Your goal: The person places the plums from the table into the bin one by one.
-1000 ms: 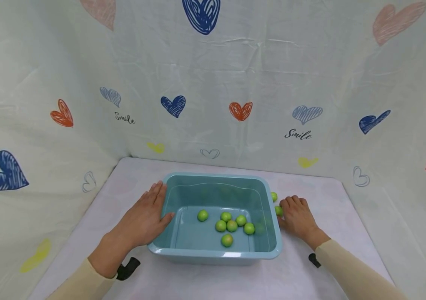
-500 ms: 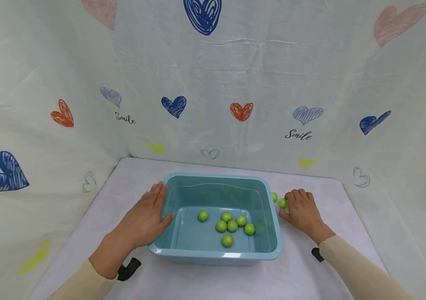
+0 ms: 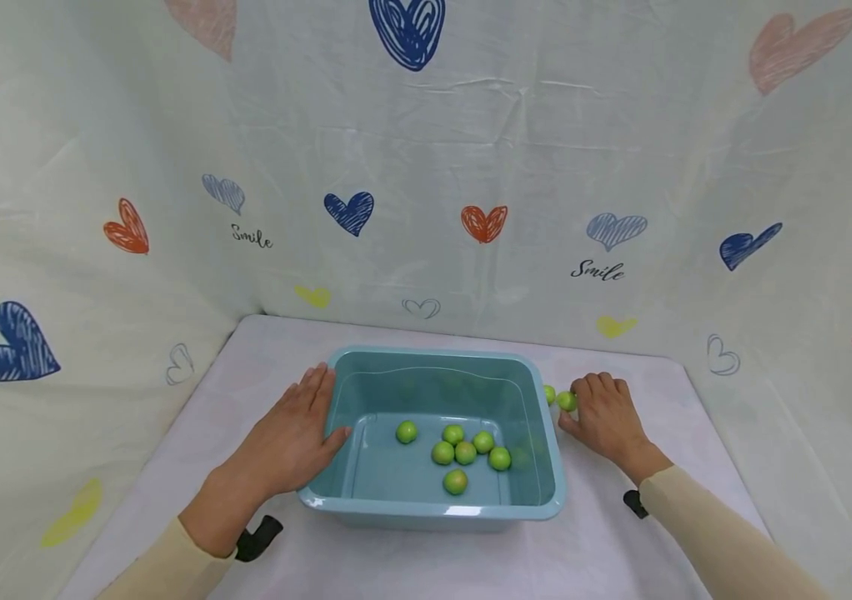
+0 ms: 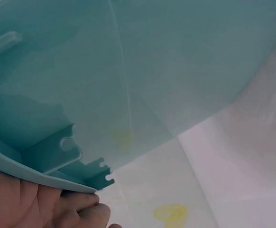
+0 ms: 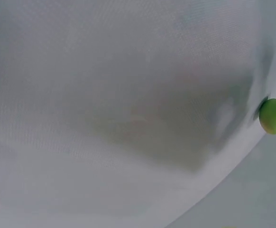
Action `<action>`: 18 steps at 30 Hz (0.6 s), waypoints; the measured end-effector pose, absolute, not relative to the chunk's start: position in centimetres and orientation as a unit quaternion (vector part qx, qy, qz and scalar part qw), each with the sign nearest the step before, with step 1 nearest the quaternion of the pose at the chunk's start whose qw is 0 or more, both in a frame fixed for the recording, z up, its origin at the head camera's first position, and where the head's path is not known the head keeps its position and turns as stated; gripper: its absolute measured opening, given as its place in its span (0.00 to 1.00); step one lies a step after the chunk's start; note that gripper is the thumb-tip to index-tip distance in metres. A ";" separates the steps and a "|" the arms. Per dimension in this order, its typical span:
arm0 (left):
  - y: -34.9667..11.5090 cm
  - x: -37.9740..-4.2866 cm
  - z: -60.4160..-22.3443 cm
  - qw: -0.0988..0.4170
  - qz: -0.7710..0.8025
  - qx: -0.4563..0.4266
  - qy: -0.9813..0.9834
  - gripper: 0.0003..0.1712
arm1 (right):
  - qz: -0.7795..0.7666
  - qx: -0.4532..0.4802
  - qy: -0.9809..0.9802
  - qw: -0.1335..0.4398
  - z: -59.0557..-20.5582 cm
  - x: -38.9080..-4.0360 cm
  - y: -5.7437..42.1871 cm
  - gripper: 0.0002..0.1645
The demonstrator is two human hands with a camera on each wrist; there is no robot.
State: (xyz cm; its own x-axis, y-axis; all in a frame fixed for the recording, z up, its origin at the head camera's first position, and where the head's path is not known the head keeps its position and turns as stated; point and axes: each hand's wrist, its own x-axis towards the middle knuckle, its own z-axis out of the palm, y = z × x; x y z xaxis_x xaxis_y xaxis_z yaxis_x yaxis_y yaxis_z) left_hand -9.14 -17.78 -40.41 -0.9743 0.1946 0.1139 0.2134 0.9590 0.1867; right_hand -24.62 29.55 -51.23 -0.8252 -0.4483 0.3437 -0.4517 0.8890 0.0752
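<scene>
A light blue plastic basin (image 3: 437,510) sits on the white-covered table, with several small round green fruits inside, such as one at the left (image 3: 407,432). My left hand (image 3: 287,442) rests along its left rim, fingers straight and thumb pointing over the edge. In the left wrist view, fingers (image 4: 31,204) lie against the basin's rim. My right hand (image 3: 608,423) is beside a green fruit (image 3: 567,401) outside the basin, fingers bent, fingertips right at it; I cannot tell whether they pinch it. The right wrist view shows a green fruit (image 5: 273,116) at its edge.
Another green fruit (image 3: 549,394) lies against the outside of the basin's right wall, partly hidden by the rim. A white sheet (image 3: 411,142) printed with hearts rises behind and beside the table (image 3: 291,340). Dark straps (image 3: 258,538) circle both wrists.
My right hand has shifted slightly away from the basin and toward the back, and the green fruit beside its fingers has moved with it. The left hand and basin stay put.
</scene>
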 end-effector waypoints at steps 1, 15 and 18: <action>-17.8 -9.1 -40.4 0.047 -0.099 -0.103 -0.989 0.48 | 0.004 0.236 -0.955 0.181 -51.1 -24.7 29.6 0.25; -17.8 -9.2 -40.3 0.042 -0.094 -0.100 -0.990 0.49 | 0.018 0.249 -0.939 0.236 -47.1 -24.5 30.0 0.25; -17.8 -9.2 -40.3 0.042 -0.095 -0.100 -0.990 0.49 | 0.027 0.260 -0.931 0.253 -45.6 -24.3 29.7 0.24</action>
State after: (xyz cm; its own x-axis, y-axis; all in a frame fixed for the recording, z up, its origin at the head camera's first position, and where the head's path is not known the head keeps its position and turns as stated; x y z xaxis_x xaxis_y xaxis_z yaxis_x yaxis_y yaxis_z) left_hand -9.19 -17.76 -40.31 -0.9767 0.1890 0.1018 0.2049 0.9622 0.1795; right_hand -24.32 29.73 -45.57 -0.7359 -0.4716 0.4858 -0.4987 0.8629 0.0821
